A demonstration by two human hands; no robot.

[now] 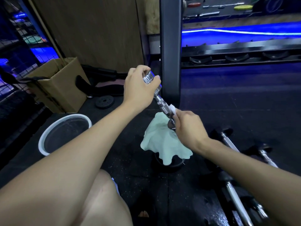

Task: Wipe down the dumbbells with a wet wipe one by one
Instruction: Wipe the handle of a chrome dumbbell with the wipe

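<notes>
My right hand pinches a small white wet wipe against the knurled chrome handle of a dumbbell, fingers curled round wipe and bar together, low on the shaft. My left hand grips the dumbbell's upper chrome end, fingers wrapped over the cap, holding the bar tilted with its top leaning away to the left. The lower end is hidden behind my right hand and seems to sit on or just above a pale green cloth draped over a dark round object on the floor; I cannot tell whether it touches.

To do this stroke well, I judge the left hand should hold firm and turn the bar while the right slides the wipe along the knurling, so the whole circumference is reached. The cap under my left hand will need a change of grip before it can be wiped.

Further dumbbells lie on the black rubber floor to my right, apparently waiting their turn. A white-rimmed bucket stands on my left, a cardboard box and a small black weight plate beyond it, and a dark rack upright rises just behind the raised dumbbell.
</notes>
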